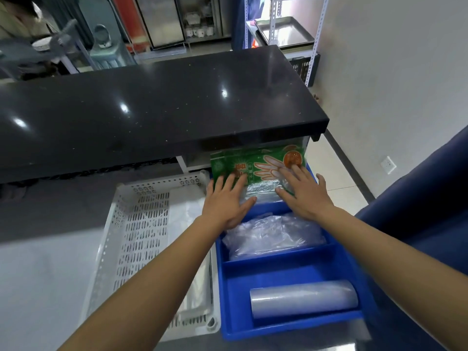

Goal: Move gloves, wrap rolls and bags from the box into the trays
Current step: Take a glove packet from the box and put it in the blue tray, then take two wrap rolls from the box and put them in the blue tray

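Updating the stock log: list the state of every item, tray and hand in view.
Glove pack: flat in far compartment, under both hands.
Bags: crumpled in middle compartment.
Wrap roll: lying in near compartment.
Blue tray: three compartments filled.
White basket: holds clear plastic.
Left hand: flat.
Right hand: flat.

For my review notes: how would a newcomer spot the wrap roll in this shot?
Start at the blue divided tray to the right of the white perforated basket. In its compartment nearest the camera lies the wrap roll, on its side. It is a smooth, pale, translucent cylinder, unlike the crumpled clear bags in the next compartment and the flat green glove pack under both hands at the far end.
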